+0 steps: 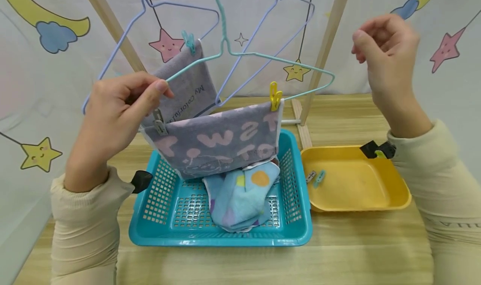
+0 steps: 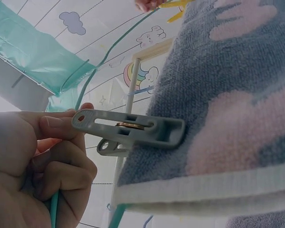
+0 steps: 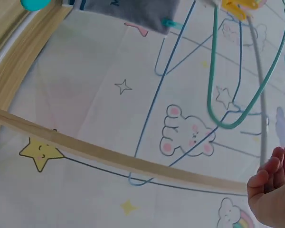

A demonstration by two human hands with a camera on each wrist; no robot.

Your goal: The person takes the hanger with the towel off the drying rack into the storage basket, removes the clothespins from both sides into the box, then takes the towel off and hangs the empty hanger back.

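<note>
My left hand [image 1: 112, 114] pinches the left end of a mint-green wire hanger [image 1: 226, 41]. A grey towel with pink letters [image 1: 221, 139] hangs from it. Close to my left fingers, a grey clothespin [image 2: 133, 128] grips the towel's left corner; a yellow clothespin [image 1: 276, 99] grips the right one. Raised at the right, apart from the hanger, my right hand [image 1: 392, 55] has loosely bent fingers and holds nothing. Below the towel, a light-blue spotted cloth [image 1: 240, 197] lies bunched in a turquoise basket [image 1: 221, 240].
Behind hang two lilac wire hangers [image 1: 125, 36] and another grey towel [image 1: 189, 84] with a teal clothespin [image 1: 189, 42]. A yellow tray [image 1: 353, 185] at right holds two clothespins [image 1: 319, 178]. A wooden rack post [image 1: 330, 39] stands behind, before a cartoon-patterned backdrop.
</note>
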